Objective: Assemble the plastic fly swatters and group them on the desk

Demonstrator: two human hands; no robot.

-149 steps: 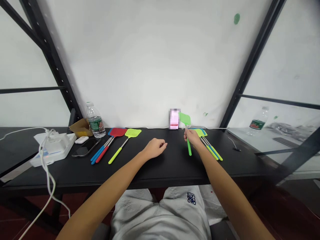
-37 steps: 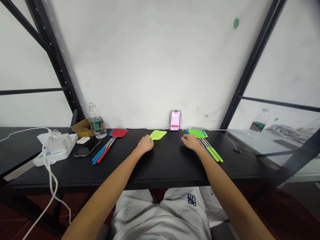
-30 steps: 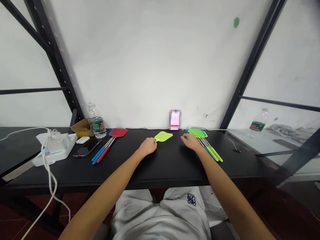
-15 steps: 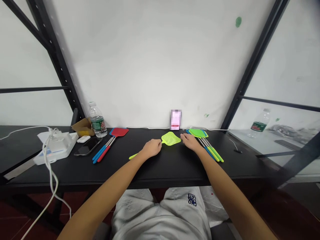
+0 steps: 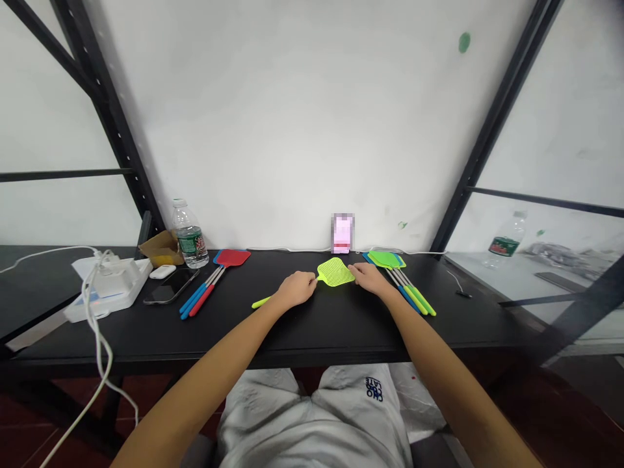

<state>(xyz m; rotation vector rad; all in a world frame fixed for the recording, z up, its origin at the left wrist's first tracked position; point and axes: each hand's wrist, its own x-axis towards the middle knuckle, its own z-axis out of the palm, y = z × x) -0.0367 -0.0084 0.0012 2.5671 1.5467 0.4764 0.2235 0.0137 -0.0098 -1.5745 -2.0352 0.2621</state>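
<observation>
A yellow-green fly swatter (image 5: 336, 272) lies across the middle of the black desk, its perforated head to the right and its handle end to the left. Wrapped round its neck is my left hand (image 5: 298, 288), closed. My right hand (image 5: 369, 278) pinches the right edge of the swatter's head with the fingertips. Just right of that hand rests a pile of swatters (image 5: 389, 260) with green and blue heads and blue, yellow and green handles. On the left lies another group, a red swatter (image 5: 234, 258) over blue ones.
Left on the desk are a water bottle (image 5: 190, 237), a small cardboard box (image 5: 162, 249), a dark phone (image 5: 171, 287), a white case (image 5: 162, 272) and a power strip (image 5: 114, 292) with cables. A blurred upright phone (image 5: 342, 233) leans on the wall. A short cable (image 5: 461, 291) lies at right.
The swatter's head has shifted slightly right. My right hand has moved a little left and now grips the head's edge.
</observation>
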